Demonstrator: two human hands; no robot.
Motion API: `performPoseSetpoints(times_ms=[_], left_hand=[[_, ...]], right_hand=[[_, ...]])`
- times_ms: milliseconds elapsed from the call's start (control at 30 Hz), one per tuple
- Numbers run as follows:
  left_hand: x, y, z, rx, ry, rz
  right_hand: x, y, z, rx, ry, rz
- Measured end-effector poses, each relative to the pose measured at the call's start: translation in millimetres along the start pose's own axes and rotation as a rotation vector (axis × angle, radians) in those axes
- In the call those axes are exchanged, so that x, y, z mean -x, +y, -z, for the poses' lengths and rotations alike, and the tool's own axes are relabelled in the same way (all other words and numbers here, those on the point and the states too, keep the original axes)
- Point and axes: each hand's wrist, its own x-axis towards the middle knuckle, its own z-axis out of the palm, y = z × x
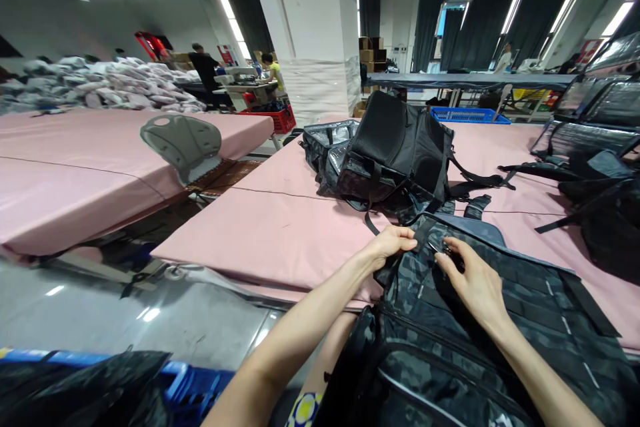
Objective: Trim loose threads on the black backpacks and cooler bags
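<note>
While the pink bench (280,233) carries the camouflage bag (465,353), its near part spreads toward me, presumably for easy reach. My left hand (393,241) pinches the bag's edge, likely steadying it; my right hand (477,283) curls around a small glinting piece (434,248) (I cannot tell whether I'm gripping it).

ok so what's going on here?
A person is handling a black-and-grey camouflage fabric bag at the near edge of a pink-covered table. The left hand has a pinch grip at one corner of the bag; the right hand is at a small shiny dark piece next to it, too unclear to name. Just beyond, a bulky black backpack with mesh padding lies on the same table. Farther back, a person in a yellow top is at another workstation.
</note>
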Motion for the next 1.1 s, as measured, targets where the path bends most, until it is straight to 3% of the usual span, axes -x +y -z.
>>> performPoseSetpoints(times_ms=[67,300,433,533,600,700,767,833,967,1100], left_hand=[[0,-1,0.3,0.044,0.01,0.016],[4,-5,1.0,0.134,-0.019,0.04],[3,-5,1.1,0.14,-0.031,0.029],[3,-4,-0.4,0.093,-0.007,0.029],[7,-6,-5.2,-0.064,0.041,-0.043],[16,-12,-20.4,-0.621,0.2,-0.337],[21,-17,-32.7,-1.005,0.308,-0.505],[25,-24,-40.5,-1.15,0.347,-0.606],[41,-51,-27.3,-0.821,0.4,-0.735],[85,-105,12.1,-0.659,0.492,-0.503]], right_hand=[[7,2,2,0.105,0.022,0.056],[8,2,-6,0.159,0.096,0.184],[8,-2,-7,0.133,0.092,0.182],[4,4,-9,-0.02,0.027,0.117],[-2,15,-8,-0.241,0.038,0.023],[-17,30,2,-0.46,0.21,-0.101],[-31,30,13,-0.396,0.236,-0.107],[-48,17,23,-0.236,0.14,-0.064],[-87,-17,21,-0.01,-0.012,-0.02],[-105,-30,0,-0.016,-0.12,-0.045]])
